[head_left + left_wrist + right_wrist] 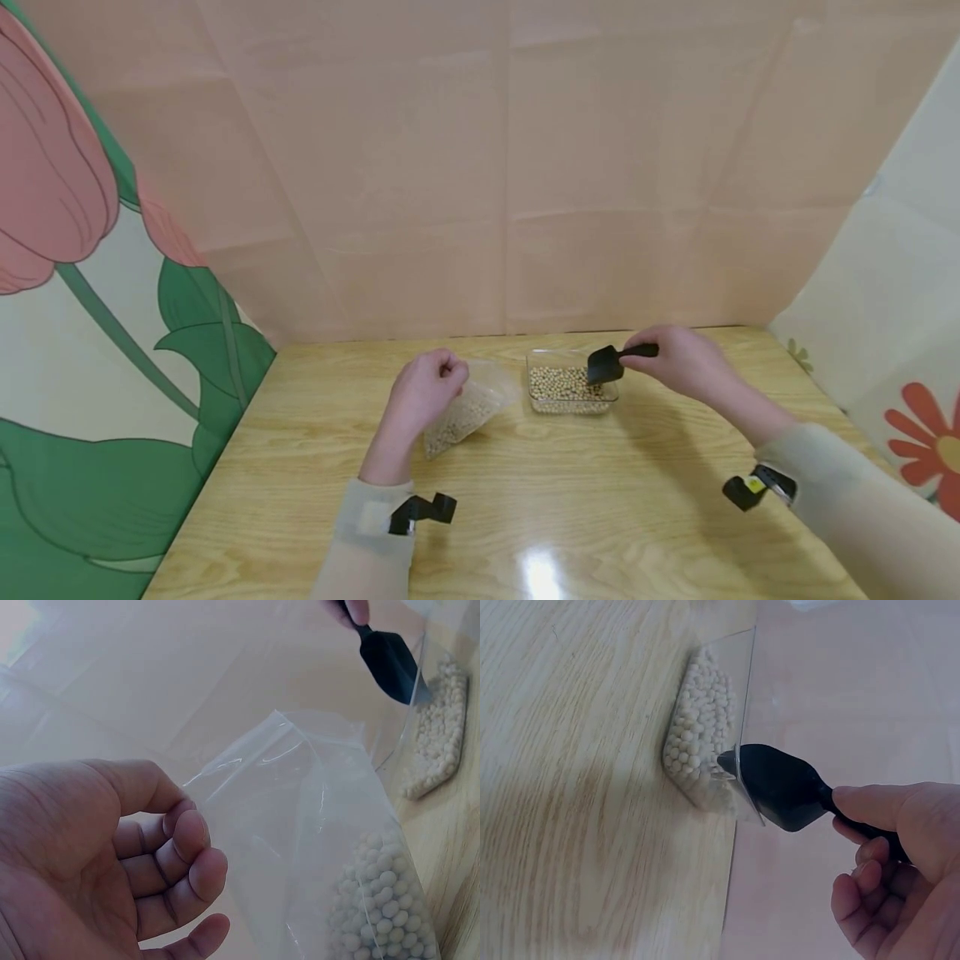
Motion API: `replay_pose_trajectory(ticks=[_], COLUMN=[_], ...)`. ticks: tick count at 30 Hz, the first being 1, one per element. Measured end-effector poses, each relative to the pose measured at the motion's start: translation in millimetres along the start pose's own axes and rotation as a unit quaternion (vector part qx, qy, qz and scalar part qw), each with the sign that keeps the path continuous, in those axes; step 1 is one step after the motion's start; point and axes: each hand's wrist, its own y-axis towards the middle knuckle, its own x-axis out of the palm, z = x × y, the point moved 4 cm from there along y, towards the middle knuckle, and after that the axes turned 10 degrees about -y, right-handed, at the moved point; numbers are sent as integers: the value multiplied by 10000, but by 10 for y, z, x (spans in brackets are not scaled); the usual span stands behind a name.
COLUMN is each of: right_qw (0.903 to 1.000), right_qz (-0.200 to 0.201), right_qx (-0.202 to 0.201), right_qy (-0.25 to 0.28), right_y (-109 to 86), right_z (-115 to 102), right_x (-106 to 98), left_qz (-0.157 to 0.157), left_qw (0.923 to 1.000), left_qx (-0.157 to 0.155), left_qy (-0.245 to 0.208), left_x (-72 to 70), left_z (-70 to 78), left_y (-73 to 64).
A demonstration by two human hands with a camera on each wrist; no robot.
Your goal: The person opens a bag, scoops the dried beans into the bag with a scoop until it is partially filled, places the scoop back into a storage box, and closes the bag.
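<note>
My right hand grips the handle of a small black scoop. The scoop's tip dips inside a clear rectangular container, over the pale round beans in it. To the left, my left hand pinches the top edge of a clear plastic bag between thumb and index finger, the other fingers curled. More beans fill the bag's lower part, which hangs tilted close over the table. In the right wrist view the scoop crosses the container's rim.
The light wooden table runs back to a pink cloth backdrop. Printed flower panels stand along the left and right sides. Black camera mounts sit on both sleeves.
</note>
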Motion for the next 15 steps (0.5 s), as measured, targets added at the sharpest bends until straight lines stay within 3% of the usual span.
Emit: replay_pose_trajectory(ticks=[8, 15], right_qw=[9992, 9993], right_qz=[85, 28], right_qx=[-177, -259], right_qy=[-341, -258], right_y=[77, 131], right_z=[-75, -69], right_x=[35, 127], left_qz=[2, 8], left_qw=[10000, 10000], left_qx=[4, 11], left_qy=[-7, -55], left_x=[-3, 0], left_z=[-2, 0], left_y=[2, 4])
